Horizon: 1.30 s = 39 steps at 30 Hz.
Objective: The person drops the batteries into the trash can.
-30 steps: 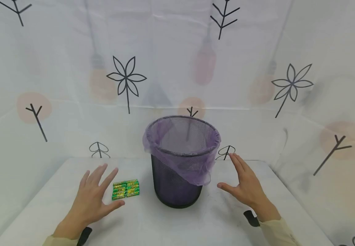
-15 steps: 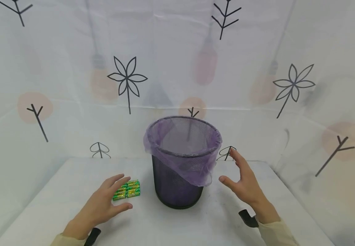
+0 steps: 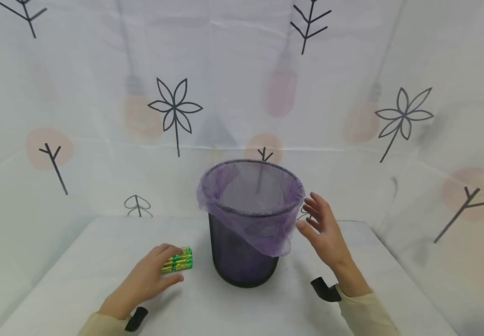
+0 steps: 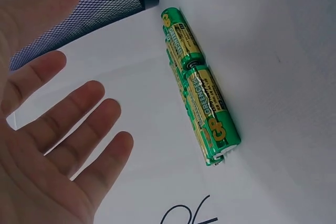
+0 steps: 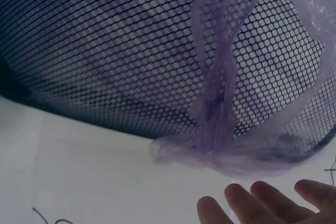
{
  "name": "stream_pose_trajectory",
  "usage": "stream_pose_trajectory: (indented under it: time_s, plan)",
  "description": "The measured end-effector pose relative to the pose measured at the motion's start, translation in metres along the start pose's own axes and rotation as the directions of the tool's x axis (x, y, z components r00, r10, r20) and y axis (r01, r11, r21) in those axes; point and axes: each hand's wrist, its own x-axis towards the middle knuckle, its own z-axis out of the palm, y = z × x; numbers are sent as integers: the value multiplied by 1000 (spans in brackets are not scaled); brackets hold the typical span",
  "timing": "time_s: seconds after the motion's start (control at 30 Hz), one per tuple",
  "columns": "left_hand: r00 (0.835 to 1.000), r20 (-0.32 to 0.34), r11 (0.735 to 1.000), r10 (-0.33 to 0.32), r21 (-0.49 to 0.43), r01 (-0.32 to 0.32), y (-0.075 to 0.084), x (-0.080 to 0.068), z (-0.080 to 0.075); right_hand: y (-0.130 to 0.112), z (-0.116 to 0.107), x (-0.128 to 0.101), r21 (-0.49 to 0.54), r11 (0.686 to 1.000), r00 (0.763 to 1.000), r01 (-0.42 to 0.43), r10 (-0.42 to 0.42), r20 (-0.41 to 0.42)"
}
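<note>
A pack of green and gold batteries (image 3: 183,261) lies on the white table, left of a black wire-mesh wastebasket (image 3: 242,261). A thin purple bin bag (image 3: 263,228) lines the basket and folds over its rim. My left hand (image 3: 143,282) hovers by the batteries and hides part of them in the head view. In the left wrist view its fingers (image 4: 84,108) are spread, apart from the batteries (image 4: 202,93). Beside the basket's right rim, my right hand (image 3: 326,235) is raised with loosely bent fingers. The right wrist view shows its fingertips (image 5: 247,195) near the bag, holding nothing.
The white tabletop (image 3: 225,312) ends at a pale curtain (image 3: 225,84) printed with leaves and flowers, which encloses the back and both sides. A black strap piece (image 3: 325,290) hangs under the right wrist, another (image 3: 136,319) under the left.
My left hand has moved right, over the batteries, and its fingers have drawn closer together. My right hand has risen slightly and come nearer the basket's rim, its fingers bending more.
</note>
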Motion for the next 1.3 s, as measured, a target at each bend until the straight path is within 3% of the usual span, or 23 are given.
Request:
stream_pose_trajectory:
  time_s: [0.4, 0.83, 1.17, 1.3]
  plan:
    - [991, 131, 998, -31, -47, 37, -7, 11, 8, -11, 16, 15, 90, 995, 998, -45, 48, -32]
    - [984, 176, 998, 21, -64, -10, -16, 24, 22, -21, 25, 22, 126, 988, 994, -93, 99, -42]
    - [985, 164, 998, 48, 24, -53, -15, 25, 27, -22, 26, 22, 140, 986, 995, -89, 94, -33]
    - [984, 178, 999, 30, 20, -35, -11, 25, 27, -23, 26, 22, 140, 987, 995, -85, 91, -34]
